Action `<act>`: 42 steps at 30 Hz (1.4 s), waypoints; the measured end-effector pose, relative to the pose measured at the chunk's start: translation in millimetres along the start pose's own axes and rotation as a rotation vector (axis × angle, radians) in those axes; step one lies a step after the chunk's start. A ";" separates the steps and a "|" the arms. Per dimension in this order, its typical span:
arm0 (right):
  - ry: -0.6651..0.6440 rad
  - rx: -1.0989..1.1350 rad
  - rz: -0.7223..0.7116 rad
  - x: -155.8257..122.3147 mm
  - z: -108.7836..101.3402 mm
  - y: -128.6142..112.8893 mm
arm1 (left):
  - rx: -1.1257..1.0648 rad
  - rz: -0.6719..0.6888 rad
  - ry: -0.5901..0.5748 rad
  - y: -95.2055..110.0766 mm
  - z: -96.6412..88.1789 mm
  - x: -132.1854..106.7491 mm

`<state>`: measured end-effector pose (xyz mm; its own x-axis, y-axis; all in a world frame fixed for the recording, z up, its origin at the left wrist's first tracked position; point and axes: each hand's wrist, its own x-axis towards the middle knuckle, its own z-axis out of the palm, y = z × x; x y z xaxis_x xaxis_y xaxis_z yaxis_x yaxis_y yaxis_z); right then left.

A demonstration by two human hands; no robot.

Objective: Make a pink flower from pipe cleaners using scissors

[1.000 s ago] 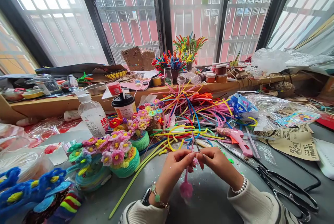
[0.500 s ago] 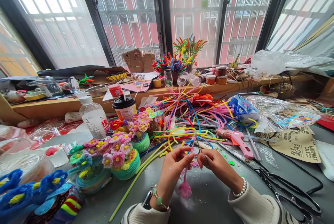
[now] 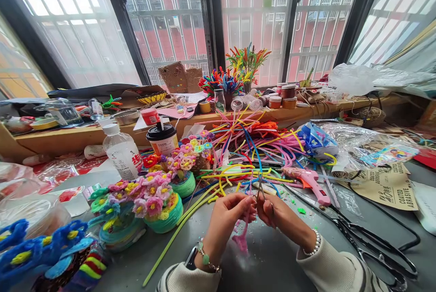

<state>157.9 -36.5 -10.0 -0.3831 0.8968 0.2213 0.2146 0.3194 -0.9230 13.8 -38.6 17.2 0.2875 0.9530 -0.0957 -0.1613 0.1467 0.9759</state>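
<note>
My left hand (image 3: pixel 227 217) pinches a pink pipe cleaner (image 3: pixel 242 236) whose fluffy end hangs down toward the grey table (image 3: pixel 272 260). My right hand (image 3: pixel 281 217) is closed on a small metal tool (image 3: pixel 260 188), probably small scissors, whose tip meets the pipe cleaner between my fingers. Both hands touch just in front of a heap of coloured pipe cleaners (image 3: pixel 254 146).
Pipe-cleaner flower pots (image 3: pixel 160 201) and blue flowers (image 3: pixel 37 249) stand at the left. A water bottle (image 3: pixel 121 150) and a lidded cup (image 3: pixel 162 138) are behind them. A pink glue gun (image 3: pixel 308 180), black scissors (image 3: pixel 371 244) and sandpaper sheets (image 3: pixel 384 185) lie at the right.
My hands drew a little closer together and the pink piece's hanging end rose and shifted. The metal tool now stands more upright between my fingers.
</note>
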 end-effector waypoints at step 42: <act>0.112 -0.285 0.033 1.7 2.3 4.2 | 0.077 0.052 0.044 -3.1 -2.6 4.9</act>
<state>156.0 -34.3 -14.3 -0.2736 0.9312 0.2410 0.4742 0.3486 -0.8084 13.2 -33.6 13.1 0.2382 0.9699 -0.0510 -0.1012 0.0770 0.9919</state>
